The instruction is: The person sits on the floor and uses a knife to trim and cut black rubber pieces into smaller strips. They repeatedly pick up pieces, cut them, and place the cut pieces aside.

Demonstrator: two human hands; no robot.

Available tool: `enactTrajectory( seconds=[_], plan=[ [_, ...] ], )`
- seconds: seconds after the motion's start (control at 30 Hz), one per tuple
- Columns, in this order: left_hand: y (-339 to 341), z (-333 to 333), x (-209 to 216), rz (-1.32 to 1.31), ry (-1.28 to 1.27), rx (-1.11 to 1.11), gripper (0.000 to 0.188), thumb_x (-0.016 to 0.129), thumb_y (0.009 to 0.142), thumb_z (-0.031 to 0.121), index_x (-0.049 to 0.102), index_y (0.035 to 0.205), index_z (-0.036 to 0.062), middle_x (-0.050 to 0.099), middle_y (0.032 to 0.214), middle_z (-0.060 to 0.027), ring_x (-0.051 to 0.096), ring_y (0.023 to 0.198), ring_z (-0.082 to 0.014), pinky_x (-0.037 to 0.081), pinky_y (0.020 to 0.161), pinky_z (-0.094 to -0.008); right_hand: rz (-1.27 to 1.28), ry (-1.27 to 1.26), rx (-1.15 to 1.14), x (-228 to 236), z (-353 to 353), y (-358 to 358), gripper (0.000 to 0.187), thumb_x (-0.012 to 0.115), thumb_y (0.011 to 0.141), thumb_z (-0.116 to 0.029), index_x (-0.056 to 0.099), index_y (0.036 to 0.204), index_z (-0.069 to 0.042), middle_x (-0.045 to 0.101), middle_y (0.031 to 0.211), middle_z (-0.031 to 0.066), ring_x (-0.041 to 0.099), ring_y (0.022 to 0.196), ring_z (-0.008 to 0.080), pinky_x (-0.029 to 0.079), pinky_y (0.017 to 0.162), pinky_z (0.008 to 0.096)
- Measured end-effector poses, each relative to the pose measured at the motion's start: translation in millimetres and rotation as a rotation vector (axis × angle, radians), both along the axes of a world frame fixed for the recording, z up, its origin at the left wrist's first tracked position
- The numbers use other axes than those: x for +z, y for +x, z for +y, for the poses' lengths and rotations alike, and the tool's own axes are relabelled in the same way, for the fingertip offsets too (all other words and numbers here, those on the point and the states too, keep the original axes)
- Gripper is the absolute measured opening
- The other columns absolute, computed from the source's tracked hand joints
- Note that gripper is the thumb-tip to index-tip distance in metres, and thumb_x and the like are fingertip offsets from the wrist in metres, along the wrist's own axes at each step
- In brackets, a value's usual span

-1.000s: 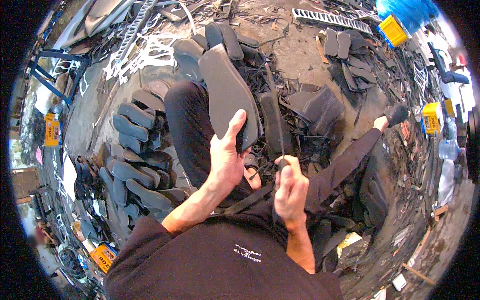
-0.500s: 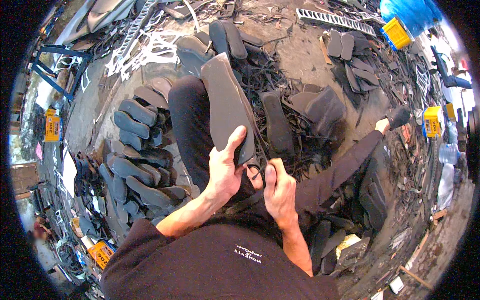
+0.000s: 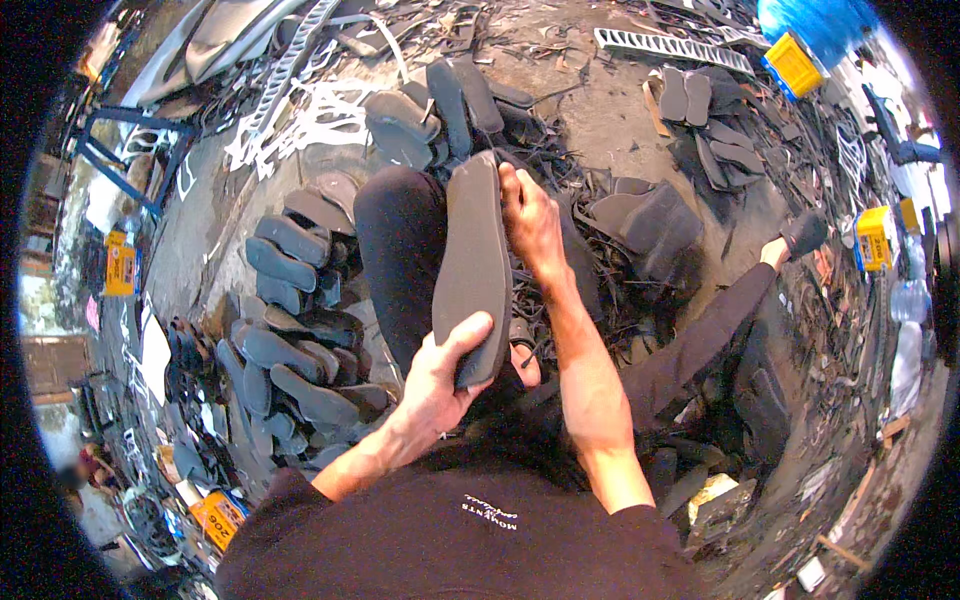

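A long dark-grey shoe sole (image 3: 470,250) stands slanted over my lap, its narrower end toward me. My left hand (image 3: 440,380) is closed round that near end, with the thumb flat on its face. At the sole's far right edge, close to the tip, my right hand (image 3: 532,222) is closed with fingers curled. Whether it pinches the edge or a small thing there is hidden behind the fingers. Beside my knee lie stacked dark soles (image 3: 285,245), with more soles (image 3: 300,365) nearer to me.
Black trimmings (image 3: 590,250) are heaped between my legs, next to more soles (image 3: 655,225). White cut-out scraps (image 3: 300,110) lie at the far left. Yellow tins (image 3: 873,240) stand around, and a blue metal frame (image 3: 130,160) is on the left.
My right hand has moved from the sole's near end up along its right side to the far tip. The sole and my left hand have come slightly closer and right, the sole now more upright.
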State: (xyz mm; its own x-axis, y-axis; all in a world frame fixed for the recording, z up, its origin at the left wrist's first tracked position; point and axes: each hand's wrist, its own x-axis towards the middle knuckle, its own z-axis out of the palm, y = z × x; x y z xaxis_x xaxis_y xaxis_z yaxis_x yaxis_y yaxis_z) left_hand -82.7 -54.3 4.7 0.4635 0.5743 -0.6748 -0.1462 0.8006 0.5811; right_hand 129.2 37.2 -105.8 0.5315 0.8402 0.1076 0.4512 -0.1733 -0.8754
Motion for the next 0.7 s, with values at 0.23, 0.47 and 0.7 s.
enactTrajectory(
  seconds=[0.23, 0.47, 0.7],
  plan=[
    [-7.7, 1.3, -32.3, 0.151, 0.338, -0.158, 0.038, 0.076, 0.1, 0.037, 0.072, 0.119, 0.0048, 0.073, 0.096, -0.0006, 0.067, 0.084, -0.0103, 0.053, 0.07, -0.0272, 0.628, 0.003, 0.297, 67.3, -112.3, -23.1, 0.051, 0.073, 0.101, -0.037, 0.063, 0.135, -0.001, 0.074, 0.122, 0.0127, 0.067, 0.114, 0.0212, 0.051, 0.104, 0.0372],
    [17.4, 66.7, -31.4, -0.189, 0.149, -0.033, 0.042, 0.054, 0.112, 0.045, 0.068, 0.118, 0.0053, 0.075, 0.102, -0.0091, 0.073, 0.086, -0.0234, 0.061, 0.08, -0.0401, 0.484, -0.023, 0.264, 76.7, -216.9, -70.7, 0.044, 0.076, 0.101, -0.033, 0.064, 0.132, -0.003, 0.074, 0.099, 0.0075, 0.068, 0.087, 0.0146, 0.057, 0.083, 0.0335],
    [19.0, 51.5, -21.0, -0.295, 0.271, -0.229, 0.044, 0.058, 0.109, 0.047, 0.068, 0.114, 0.0042, 0.074, 0.098, -0.0098, 0.071, 0.082, -0.0237, 0.058, 0.076, -0.0366, -0.121, 0.002, -0.057, 64.1, -238.5, -62.1, 0.048, 0.048, 0.112, -0.048, 0.061, 0.114, -0.002, 0.06, 0.075, 0.0103, 0.056, 0.059, 0.0189, 0.045, 0.055, 0.0365]
  ],
)
